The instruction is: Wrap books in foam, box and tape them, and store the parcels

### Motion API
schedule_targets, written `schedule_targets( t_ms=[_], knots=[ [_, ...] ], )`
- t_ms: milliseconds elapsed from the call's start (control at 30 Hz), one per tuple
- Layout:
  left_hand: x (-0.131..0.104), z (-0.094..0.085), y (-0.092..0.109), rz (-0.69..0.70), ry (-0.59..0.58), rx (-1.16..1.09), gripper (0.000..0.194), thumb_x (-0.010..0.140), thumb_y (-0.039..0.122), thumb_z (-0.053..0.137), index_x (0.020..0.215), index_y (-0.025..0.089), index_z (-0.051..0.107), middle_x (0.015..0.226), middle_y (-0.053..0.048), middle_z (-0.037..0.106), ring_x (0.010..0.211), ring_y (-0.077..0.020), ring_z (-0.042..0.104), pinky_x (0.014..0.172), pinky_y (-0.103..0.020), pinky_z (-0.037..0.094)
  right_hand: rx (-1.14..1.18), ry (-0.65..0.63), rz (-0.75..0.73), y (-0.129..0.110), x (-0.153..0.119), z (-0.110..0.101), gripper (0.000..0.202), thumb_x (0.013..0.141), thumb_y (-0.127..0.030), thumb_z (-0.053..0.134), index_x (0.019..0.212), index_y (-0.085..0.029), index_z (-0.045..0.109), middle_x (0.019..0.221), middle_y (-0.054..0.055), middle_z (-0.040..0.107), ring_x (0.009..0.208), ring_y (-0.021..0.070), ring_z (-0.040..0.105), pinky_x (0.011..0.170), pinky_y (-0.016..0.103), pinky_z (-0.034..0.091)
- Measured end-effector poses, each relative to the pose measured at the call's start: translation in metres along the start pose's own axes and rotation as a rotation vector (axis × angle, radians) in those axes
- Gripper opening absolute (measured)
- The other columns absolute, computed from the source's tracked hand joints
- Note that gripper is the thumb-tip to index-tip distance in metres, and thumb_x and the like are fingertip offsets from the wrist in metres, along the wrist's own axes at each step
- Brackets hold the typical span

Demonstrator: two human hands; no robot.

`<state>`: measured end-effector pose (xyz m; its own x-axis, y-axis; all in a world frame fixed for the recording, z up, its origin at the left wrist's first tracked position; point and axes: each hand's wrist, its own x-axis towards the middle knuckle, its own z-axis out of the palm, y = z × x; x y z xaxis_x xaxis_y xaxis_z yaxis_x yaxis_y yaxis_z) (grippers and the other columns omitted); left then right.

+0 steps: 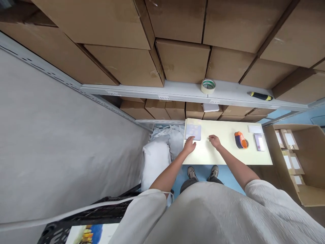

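Observation:
A flat purple-grey packet point(193, 130) lies at the left end of the pale yellow table point(218, 156). My left hand point(190, 145) is at the packet's lower edge, with thumb and fingers apart and nothing gripped. To the right of the packet, my right hand point(214, 141) hovers over or rests on the table, its fingers curled together; whether something small is between them is too small to tell. An orange and dark blue tape dispenser point(239, 140) sits farther right, beyond my right hand.
White paper point(255, 129) and a blurred purple-white item point(259, 142) lie at the table's right. Shelves of cartons point(182, 61) rise ahead, holding a tape roll point(208, 86) and a cutter point(260, 96). White bags point(156, 162) stand left; an open carton point(309, 159) stands right.

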<state>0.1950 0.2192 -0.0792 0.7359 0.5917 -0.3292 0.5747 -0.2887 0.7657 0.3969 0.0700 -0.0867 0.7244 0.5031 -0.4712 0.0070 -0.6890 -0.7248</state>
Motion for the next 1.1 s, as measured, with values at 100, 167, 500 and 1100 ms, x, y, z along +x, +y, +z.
schedule_targets(
  t_ms=[100, 167, 500, 1100],
  knots=[
    [-0.006, 0.006, 0.011, 0.022, 0.006, -0.009, 0.053, 0.094, 0.016, 0.061, 0.147, 0.021, 0.064, 0.158, -0.014, 0.060, 0.153, -0.0288, 0.052, 0.131, -0.046, 0.038, 0.036, 0.013, 0.001, 0.006, -0.016, -0.016, 0.032, 0.081, -0.042, 0.065, 0.105, -0.024, 0.074, 0.102, 0.004, 0.077, 0.090, 0.0207, 0.071, 0.079, 0.032, 0.057],
    [-0.010, 0.010, 0.019, 0.044, 0.008, -0.014, 0.052, 0.094, 0.015, 0.061, 0.145, 0.021, 0.065, 0.156, -0.014, 0.062, 0.152, -0.0282, 0.053, 0.131, -0.047, 0.039, 0.082, 0.023, 0.004, 0.010, -0.028, -0.025, 0.031, 0.080, -0.040, 0.063, 0.103, -0.023, 0.074, 0.101, 0.004, 0.077, 0.089, 0.0204, 0.071, 0.077, 0.031, 0.056],
    [-0.037, 0.027, 0.072, 0.153, -0.010, -0.047, 0.046, 0.093, 0.014, 0.065, 0.138, 0.020, 0.071, 0.146, -0.012, 0.071, 0.137, -0.0264, 0.066, 0.123, -0.043, 0.049, 0.131, 0.064, -0.111, 0.032, -0.063, -0.073, 0.023, 0.076, -0.035, 0.064, 0.093, -0.023, 0.074, 0.090, 0.004, 0.076, 0.089, 0.0232, 0.072, 0.083, 0.036, 0.058],
    [-0.140, 0.100, 0.084, -0.158, 0.424, -0.224, 0.046, 0.096, 0.017, 0.060, 0.142, 0.019, 0.067, 0.149, -0.014, 0.067, 0.117, -0.0239, 0.074, 0.110, -0.041, 0.059, 0.049, -0.484, -0.353, 0.019, -0.052, -0.083, 0.036, 0.078, -0.040, 0.062, 0.107, -0.022, 0.071, 0.099, 0.006, 0.077, 0.089, 0.0227, 0.073, 0.081, 0.036, 0.057]
  ],
)
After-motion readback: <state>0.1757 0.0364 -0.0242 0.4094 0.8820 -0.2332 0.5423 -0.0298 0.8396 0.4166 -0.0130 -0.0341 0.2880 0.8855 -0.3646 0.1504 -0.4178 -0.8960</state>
